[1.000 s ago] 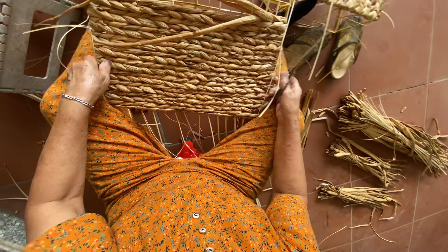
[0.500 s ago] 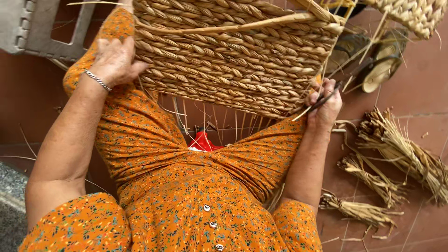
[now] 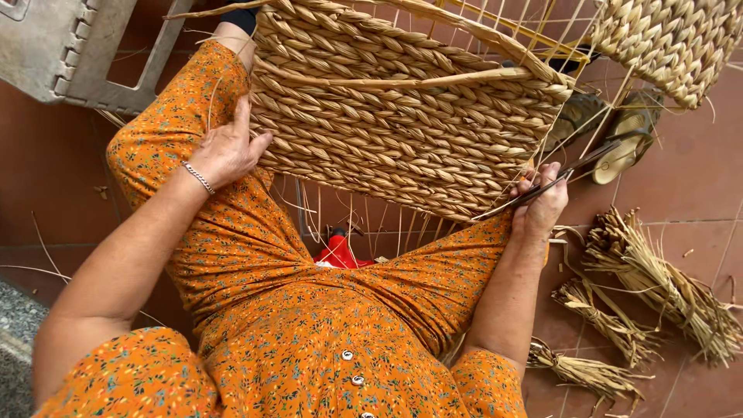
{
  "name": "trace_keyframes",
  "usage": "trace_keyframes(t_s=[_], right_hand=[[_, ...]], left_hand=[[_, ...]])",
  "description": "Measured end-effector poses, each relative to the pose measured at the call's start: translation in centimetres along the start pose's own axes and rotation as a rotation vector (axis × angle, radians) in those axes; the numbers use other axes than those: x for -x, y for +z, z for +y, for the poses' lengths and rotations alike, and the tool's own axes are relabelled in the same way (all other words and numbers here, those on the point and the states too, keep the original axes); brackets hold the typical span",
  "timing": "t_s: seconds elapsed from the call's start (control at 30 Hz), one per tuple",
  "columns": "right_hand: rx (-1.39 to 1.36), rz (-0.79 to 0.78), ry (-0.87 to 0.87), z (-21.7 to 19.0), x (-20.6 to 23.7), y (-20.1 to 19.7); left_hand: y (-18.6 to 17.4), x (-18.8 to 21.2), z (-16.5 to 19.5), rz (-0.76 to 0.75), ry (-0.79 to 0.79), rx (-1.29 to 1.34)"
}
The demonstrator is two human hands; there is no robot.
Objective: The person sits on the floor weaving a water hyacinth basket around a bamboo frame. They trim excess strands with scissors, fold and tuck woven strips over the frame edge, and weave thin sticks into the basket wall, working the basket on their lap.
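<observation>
Bracing the half-woven basket (image 3: 402,124) across the lap, left hand (image 3: 224,151) spread flat on its side to steady it, right hand (image 3: 542,205) closed on what looks like dark scissors (image 3: 569,172) at the lower edge, close to the loose straw ends.

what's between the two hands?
The woven basket panel spans the gap: left hand on its left edge, right hand, holding a thin tool, at its right; head view.
</observation>
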State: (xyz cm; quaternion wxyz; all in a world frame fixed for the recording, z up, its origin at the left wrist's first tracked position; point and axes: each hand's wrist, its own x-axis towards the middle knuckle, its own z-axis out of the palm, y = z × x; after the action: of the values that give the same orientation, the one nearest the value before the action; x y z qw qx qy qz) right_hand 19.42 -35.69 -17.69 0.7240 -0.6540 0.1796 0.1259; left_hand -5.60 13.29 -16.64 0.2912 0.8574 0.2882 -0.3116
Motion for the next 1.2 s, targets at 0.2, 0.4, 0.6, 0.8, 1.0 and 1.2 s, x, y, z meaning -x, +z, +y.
trace_keyframes(t_s=[0.2,0.4,0.6,0.8,1.0,1.2], right_hand=[[0.056,0.039,-0.037,0.3,0.5,1.1],[0.12,0.072,-0.111,0.4,1.3,1.5],[0.169,0.079,-0.116,1.0,1.2,1.1],[0.433,0.032,-0.274,-2.1,3.3,0.7],[1.456,0.162,-1.181,-6.7,5.5,3.9],[1.316,-0.315,-1.045,-6.7,3.6,11.6]], left_hand=[[2.0,2.8,-0.2,-0.058,-0.045,0.11],[0.7,4.6,0.9,0.001,0.13,-0.578],[-4.9,1.9,4.9,0.846,0.744,-0.043],[-5.0,-8.7,11.5,0.959,0.893,-0.239],[-5.2,-12.6,12.9,1.074,0.953,-0.394],[-5.8,-12.8,13.2,1.069,0.979,-0.377]])
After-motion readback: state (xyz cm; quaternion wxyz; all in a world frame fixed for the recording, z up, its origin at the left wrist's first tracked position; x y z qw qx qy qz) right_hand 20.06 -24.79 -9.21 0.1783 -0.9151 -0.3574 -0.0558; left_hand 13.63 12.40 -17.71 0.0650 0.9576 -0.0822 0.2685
